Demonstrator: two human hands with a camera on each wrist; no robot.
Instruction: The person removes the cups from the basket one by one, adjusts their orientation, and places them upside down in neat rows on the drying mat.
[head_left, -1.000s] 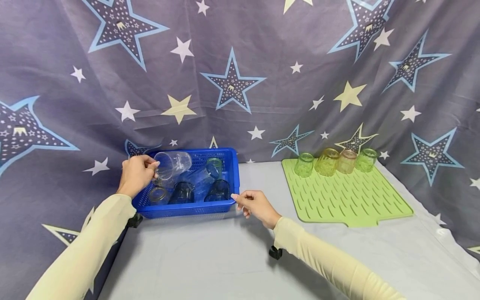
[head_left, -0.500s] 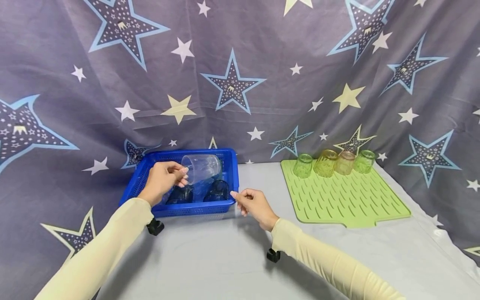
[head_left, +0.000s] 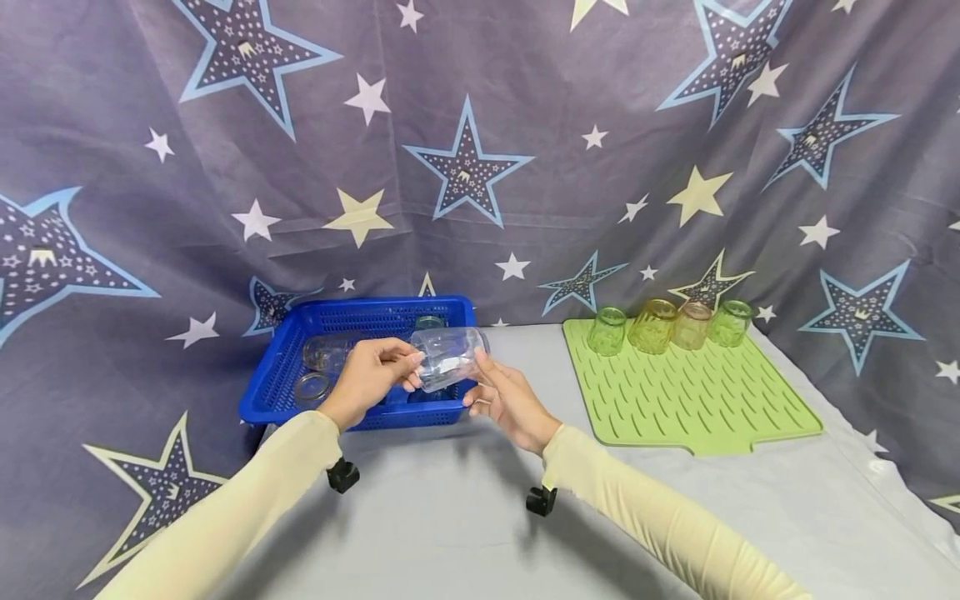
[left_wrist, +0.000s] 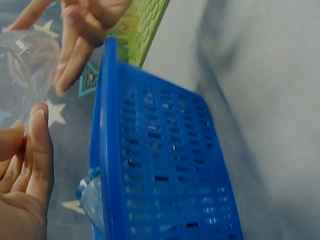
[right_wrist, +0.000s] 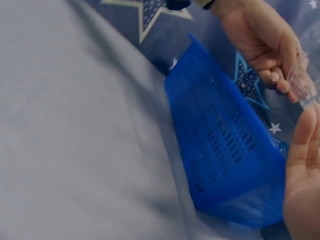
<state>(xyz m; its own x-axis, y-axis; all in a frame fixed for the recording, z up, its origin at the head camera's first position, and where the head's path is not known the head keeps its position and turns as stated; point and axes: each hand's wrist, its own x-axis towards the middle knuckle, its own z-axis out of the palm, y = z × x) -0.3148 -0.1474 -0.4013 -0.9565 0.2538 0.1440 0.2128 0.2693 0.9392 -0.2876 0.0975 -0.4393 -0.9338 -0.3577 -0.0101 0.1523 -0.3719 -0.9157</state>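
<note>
A clear drinking glass (head_left: 450, 354) lies sideways in the air above the front right part of a blue basket (head_left: 408, 415). My left hand (head_left: 367, 377) pinches one end of it between thumb and fingers. At the other end my right hand (head_left: 519, 410) holds the glass, with the thumb side on it and fingers below. In the left wrist view the clear glass (left_wrist: 22, 75) is cut off by the frame edge. Inside the basket, more glasses lie, including a clear one (head_left: 324, 353) and a greenish one (head_left: 430, 322); my hands hide some others.
A light green drying mat (head_left: 697, 408) lies on the right side of the white-covered table (head_left: 450, 517). Along its back edge stand a green glass (head_left: 606, 332), a yellow one (head_left: 652, 327), a pinkish one (head_left: 691, 325) and another green one (head_left: 731, 323). A star-patterned cloth (head_left: 465, 250) hangs behind.
My left hand has carried the clear glass rightward from the basket's left part. My right hand has left the basket's front right corner and taken hold of the glass's far end.
</note>
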